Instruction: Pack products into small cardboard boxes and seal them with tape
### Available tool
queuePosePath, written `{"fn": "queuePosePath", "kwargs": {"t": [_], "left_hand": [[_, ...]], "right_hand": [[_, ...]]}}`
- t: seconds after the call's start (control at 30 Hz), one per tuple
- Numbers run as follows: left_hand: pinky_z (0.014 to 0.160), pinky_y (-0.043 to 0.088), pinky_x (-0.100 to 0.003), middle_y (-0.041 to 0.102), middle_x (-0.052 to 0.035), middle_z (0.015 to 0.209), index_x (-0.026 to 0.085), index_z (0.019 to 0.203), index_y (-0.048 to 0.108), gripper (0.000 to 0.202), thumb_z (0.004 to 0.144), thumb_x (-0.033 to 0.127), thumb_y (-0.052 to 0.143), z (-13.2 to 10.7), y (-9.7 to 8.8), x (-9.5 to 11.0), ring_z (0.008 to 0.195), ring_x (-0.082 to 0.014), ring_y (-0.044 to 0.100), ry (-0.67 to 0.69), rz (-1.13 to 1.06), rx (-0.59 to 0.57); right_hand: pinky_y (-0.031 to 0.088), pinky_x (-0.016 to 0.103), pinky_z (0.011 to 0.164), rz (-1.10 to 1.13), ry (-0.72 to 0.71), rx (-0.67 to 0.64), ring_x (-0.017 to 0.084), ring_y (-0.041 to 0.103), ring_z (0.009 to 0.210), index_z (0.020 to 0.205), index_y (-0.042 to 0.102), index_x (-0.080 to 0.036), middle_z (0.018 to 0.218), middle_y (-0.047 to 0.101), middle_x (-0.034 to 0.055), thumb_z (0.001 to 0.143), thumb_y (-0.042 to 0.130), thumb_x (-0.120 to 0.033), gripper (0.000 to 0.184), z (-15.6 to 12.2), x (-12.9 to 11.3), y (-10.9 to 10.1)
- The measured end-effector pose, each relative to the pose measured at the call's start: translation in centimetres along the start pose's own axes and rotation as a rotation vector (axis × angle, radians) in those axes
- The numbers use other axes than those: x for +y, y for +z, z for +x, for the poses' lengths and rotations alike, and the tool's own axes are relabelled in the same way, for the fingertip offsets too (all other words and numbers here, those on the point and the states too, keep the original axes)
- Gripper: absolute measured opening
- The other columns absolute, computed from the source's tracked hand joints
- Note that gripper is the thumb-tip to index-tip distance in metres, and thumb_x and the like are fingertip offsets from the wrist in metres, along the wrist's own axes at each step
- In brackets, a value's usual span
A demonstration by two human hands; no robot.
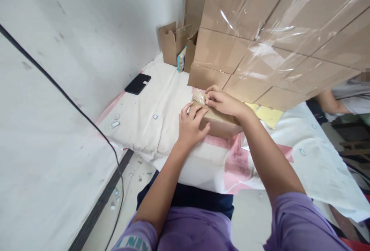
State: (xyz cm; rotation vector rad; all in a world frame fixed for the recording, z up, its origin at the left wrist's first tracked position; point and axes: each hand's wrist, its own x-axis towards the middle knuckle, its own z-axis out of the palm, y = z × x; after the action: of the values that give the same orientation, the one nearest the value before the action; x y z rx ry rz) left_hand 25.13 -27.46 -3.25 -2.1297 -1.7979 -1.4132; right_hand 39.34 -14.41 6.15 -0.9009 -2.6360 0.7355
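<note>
A small brown cardboard box [222, 124] lies on the cloth-covered table in front of me. Crinkled clear plastic [199, 97], perhaps tape or a packet, shows at its left end. My left hand [192, 124] grips that end, fingers spread over the top and thumb against the front side. Across the top reaches my right hand [221, 101], its fingers curled and pinched at the plastic's right edge. The fingers hide part of the plastic, so its exact shape cannot be told.
Stacked cartons [248, 51] wrapped in clear film rise behind the box. Open cardboard holders [170, 45] and a blue packet [181, 59] stand back left, near a black phone [138, 84]. Yellow sheets [268, 115] lie right. A cable [72, 95] hangs left; another person's arm [332, 102] shows far right.
</note>
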Motion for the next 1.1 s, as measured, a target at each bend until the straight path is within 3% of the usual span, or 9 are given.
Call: {"fn": "queuePosePath", "kwargs": {"t": [0.27,0.4,0.5,0.77,1.1], "left_hand": [[0.108,0.037,-0.047,0.06,-0.0104,0.138,0.022,0.129,0.061,0.045,0.086,0.037,0.064,-0.1,0.0,-0.3,0.14,-0.0333,0.036,-0.006,-0.021,-0.004],[0.108,0.036,-0.046,0.053,-0.0149,0.147,0.017,0.145,0.046,0.069,0.084,0.043,0.065,0.1,0.2,-0.4,0.137,-0.0331,0.039,-0.028,-0.023,0.007],[0.104,0.034,-0.047,0.052,-0.0121,0.15,0.021,0.155,0.037,0.076,0.087,0.043,0.064,0.3,-0.3,-0.4,0.135,-0.0337,0.038,-0.011,0.054,-0.053],[0.097,0.03,-0.046,0.064,-0.0043,0.138,0.031,0.157,0.035,0.072,0.091,0.036,0.064,1.0,-2.1,-0.5,0.128,-0.0325,0.04,0.044,0.099,-0.155],[0.092,0.031,-0.046,0.061,-0.0029,0.143,0.028,0.146,0.05,0.059,0.09,0.037,0.065,2.9,-3.3,-0.7,0.126,-0.0312,0.042,0.12,0.138,-0.249]], "right_hand": [[0.043,0.041,0.105,0.189,0.009,-0.037,0.025,0.054,0.117,0.087,0.059,-0.02,0.129,0.05,0.0107,0.095,0.054,-0.042,0.024,-0.9,0.0,-0.8],[0.038,0.045,0.11,0.091,-0.008,-0.054,0.027,0.053,0.12,0.084,0.058,-0.019,0.127,0.048,0.0133,0.096,0.051,-0.039,0.024,-0.5,0.3,-0.4],[0.039,0.046,0.109,0.062,-0.004,-0.041,0.027,0.054,0.117,0.083,0.055,-0.019,0.125,0.048,0.0141,0.096,0.048,-0.036,0.023,-0.2,0.4,-0.2],[0.043,0.046,0.107,0.054,-0.02,-0.002,0.026,0.057,0.109,0.084,0.053,-0.02,0.122,0.052,0.0132,0.095,0.047,-0.033,0.018,0.1,0.4,-0.1],[0.046,0.044,0.103,0.017,-0.06,0.002,0.025,0.058,0.107,0.084,0.054,-0.02,0.114,0.053,0.0121,0.097,0.047,-0.034,0.02,0.2,1.1,0.1]]}}
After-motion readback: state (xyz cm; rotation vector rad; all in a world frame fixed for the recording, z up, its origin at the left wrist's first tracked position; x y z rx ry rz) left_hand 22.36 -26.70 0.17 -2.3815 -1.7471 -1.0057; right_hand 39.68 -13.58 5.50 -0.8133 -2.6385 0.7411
